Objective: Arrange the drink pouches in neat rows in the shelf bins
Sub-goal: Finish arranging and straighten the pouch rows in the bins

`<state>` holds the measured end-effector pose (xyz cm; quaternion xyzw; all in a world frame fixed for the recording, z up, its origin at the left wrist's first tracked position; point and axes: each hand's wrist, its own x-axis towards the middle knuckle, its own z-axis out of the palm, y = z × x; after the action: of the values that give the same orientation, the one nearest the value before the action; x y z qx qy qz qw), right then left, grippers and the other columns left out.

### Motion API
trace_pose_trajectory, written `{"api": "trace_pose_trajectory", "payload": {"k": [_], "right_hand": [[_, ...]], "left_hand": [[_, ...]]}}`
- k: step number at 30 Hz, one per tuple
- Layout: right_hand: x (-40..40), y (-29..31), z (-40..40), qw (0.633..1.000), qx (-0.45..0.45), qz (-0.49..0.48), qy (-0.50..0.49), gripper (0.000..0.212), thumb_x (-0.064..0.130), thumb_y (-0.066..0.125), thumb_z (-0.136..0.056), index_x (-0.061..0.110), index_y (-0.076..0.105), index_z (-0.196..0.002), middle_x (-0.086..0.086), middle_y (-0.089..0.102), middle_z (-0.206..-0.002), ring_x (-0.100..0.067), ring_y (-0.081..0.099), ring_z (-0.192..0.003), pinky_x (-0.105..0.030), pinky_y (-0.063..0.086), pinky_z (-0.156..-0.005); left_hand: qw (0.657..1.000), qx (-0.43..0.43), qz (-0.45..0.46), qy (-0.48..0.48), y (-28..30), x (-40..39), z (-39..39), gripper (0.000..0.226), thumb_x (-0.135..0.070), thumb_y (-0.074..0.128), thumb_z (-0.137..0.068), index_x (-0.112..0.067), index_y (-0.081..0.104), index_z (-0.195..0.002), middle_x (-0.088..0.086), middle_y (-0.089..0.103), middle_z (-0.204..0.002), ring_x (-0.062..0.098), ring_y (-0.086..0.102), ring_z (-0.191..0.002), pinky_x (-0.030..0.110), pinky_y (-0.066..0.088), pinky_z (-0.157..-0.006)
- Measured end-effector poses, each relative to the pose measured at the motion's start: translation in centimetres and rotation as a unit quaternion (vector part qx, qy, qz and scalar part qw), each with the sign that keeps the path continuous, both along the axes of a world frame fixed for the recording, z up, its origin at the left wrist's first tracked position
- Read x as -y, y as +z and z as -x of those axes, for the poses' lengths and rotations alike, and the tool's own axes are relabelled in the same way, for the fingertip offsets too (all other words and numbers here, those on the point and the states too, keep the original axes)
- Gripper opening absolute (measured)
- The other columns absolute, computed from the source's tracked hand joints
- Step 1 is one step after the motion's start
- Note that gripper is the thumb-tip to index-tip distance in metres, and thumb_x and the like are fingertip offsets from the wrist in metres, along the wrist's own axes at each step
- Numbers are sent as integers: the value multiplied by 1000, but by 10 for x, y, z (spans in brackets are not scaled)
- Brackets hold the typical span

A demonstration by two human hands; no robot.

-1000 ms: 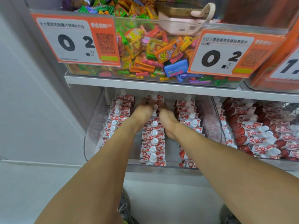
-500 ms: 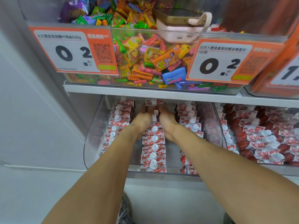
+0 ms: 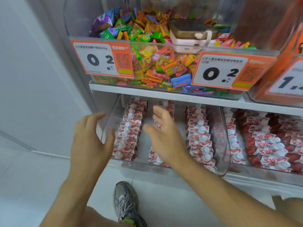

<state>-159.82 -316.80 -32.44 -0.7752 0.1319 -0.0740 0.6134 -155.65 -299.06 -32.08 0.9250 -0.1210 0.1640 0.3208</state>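
Where the right hand point(image 3: 165, 136) sits in front of the middle row, most of that row's drink pouches point(image 3: 199, 136) are hidden; motion blur smears both hands. Pouches are red-and-white with white screw caps, lined in three front-to-back rows inside the clear shelf bin point(image 3: 221, 145), lower shelf. Left hand point(image 3: 90, 141) is outside the bin's left wall, fingers loosely spread, holding nothing. Right hand fingers are spread wide, empty, above the middle row; contact with the pouches can't be judged. Neighbouring bin point(image 3: 278, 176) cut off at right.
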Motion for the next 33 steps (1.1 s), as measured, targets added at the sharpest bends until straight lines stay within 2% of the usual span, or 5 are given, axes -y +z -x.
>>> {"api": "trace_pose_trajectory", "payload": {"k": [4, 8, 13, 24, 33], "right_hand": [[-45, -13, -66, 993, -99, -41, -49, 59, 33, 51, -97, 9, 33, -148, -10, 39, -151, -28, 42, -135, -32, 35, -105], [-36, -60, -131, 968, -188, -93, -137, 78, 54, 35, -75, 10, 49, -138, -17, 56, -135, -31, 57, -110, -40, 44, -95], [-38, -63, -145, 968, -168, -127, -137, 53, 55, 36, -96, 18, 55, -127, -4, 58, -90, -24, 52, -81, -37, 41, -87], [-26, -81, -150, 960, -162, -174, -146, 41, 35, 32, -102, 12, 66, -97, -13, 71, -107, -30, 67, -100, -47, 54, -96], [-46, -79, -128, 957, -194, -171, -131, 69, 58, 36, -81, 15, 56, -131, -13, 64, -128, -36, 61, -116, -54, 46, -104]], "left_hand": [[982, -176, 74, 18, -23, -18, -9, 31, -16, 63, -89, -15, 61, -121, 0, 70, -103, 14, 67, -88, 20, 49, -74], [983, -169, 48, -60, -39, -27, -12, 30, -7, 54, -91, -26, 63, -113, -12, 70, -89, 5, 69, -79, 18, 54, -74], [977, -158, 51, -134, -43, -36, -21, 31, -10, 56, -93, -38, 61, -103, -30, 60, -72, -24, 56, -67, -3, 36, -57], [960, -194, 92, -180, -49, -45, -30, 35, -24, 53, -96, -40, 59, -126, -27, 71, -91, -14, 63, -88, 10, 51, -76], [969, -175, 125, -120, -57, -37, -26, 27, -25, 56, -95, -36, 66, -117, -33, 63, -71, -11, 63, -69, 0, 40, -56]]}}
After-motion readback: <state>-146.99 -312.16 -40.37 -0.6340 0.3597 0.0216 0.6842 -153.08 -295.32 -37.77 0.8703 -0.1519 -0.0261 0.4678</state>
